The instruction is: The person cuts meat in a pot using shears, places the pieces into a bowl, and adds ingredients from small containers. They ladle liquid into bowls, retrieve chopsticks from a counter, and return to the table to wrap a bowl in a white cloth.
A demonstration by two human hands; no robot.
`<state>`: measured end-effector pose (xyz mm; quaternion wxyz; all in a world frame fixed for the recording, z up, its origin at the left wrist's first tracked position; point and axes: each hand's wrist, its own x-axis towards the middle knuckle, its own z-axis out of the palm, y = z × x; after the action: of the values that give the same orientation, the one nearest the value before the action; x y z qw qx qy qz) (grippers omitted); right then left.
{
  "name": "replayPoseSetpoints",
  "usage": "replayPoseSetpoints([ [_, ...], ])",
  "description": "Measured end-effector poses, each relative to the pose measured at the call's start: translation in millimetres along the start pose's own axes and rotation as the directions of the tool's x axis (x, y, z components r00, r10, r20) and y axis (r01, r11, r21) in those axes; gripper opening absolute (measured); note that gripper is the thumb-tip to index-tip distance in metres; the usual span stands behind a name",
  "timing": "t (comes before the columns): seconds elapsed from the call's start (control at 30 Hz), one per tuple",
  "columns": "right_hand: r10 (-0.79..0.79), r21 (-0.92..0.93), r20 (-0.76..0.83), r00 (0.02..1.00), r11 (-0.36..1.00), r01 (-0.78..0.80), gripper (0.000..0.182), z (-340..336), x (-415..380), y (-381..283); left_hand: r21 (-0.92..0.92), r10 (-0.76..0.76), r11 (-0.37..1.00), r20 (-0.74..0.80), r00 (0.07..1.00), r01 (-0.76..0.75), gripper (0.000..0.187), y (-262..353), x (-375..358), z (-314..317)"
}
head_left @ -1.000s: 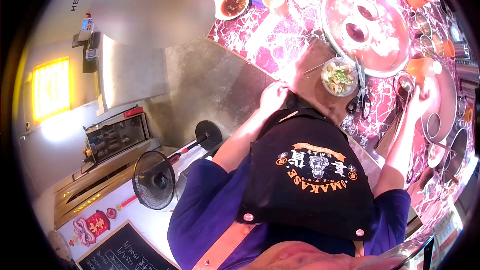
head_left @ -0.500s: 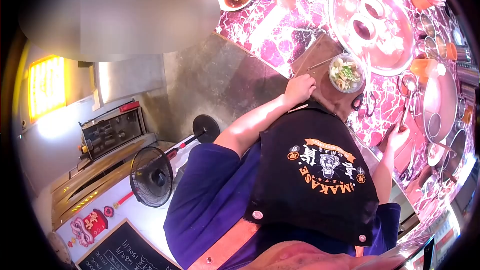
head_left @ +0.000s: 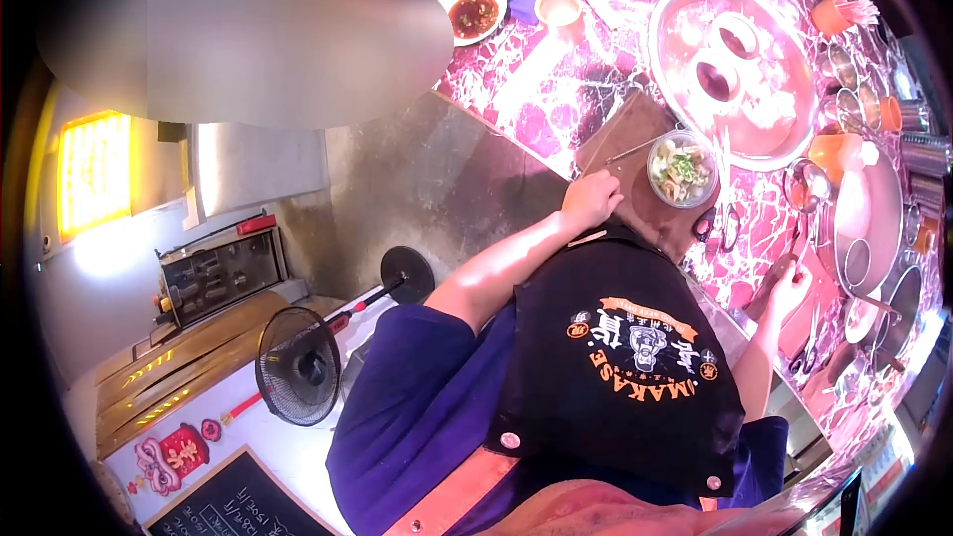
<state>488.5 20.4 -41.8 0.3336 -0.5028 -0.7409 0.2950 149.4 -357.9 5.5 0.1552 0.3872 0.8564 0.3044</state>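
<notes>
My left hand rests on the near left edge of a brown cutting board. Its fingers are curled in, and I cannot make out anything inside them. A thin stick-like utensil lies on the board just past the fingertips. To the right of it stands a clear round bowl of pale chopped food topped with green bits. My right hand is further right, over a reddish board. Its fingers close around the lower end of a long-handled metal utensil.
Black-handled scissors lie beside the brown board. Beyond is a large round metal pan containing two dark-filled cups. A sauce bowl and a small orange cup stand at the back left. Pots and strainers crowd the right side.
The whole view has shifted slightly, so the table, bowl and both hands appear a little lower. The left hand stays curled at the board's edge, and the right hand keeps its place by the utensil.
</notes>
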Motion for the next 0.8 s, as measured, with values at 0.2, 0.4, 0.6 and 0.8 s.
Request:
replayPoseSetpoints([
  [0.2,0.177,0.481,0.346,0.921,0.809,-0.337,0.034,21,-7,-125,0.027,0.031,0.999,-0.006,1.000,-0.031,0.024,1,0,1],
  [0.4,-0.014,0.702,0.573,0.820,0.525,-0.481,0.026,27,36,-230,-0.031,-0.087,0.995,0.121,0.989,0.092,0.019,12,6,-6],
  [0.6,-0.116,0.707,0.513,0.851,0.619,-0.341,0.022,46,71,-271,-0.344,-0.180,0.923,0.003,0.984,0.170,0.015,2,-19,-27],
  [0.8,-0.394,0.547,0.360,0.846,0.823,0.151,0.018,98,88,-265,-0.875,-0.911,0.084,0.127,0.393,0.476,0.044,-97,-60,-1],
])
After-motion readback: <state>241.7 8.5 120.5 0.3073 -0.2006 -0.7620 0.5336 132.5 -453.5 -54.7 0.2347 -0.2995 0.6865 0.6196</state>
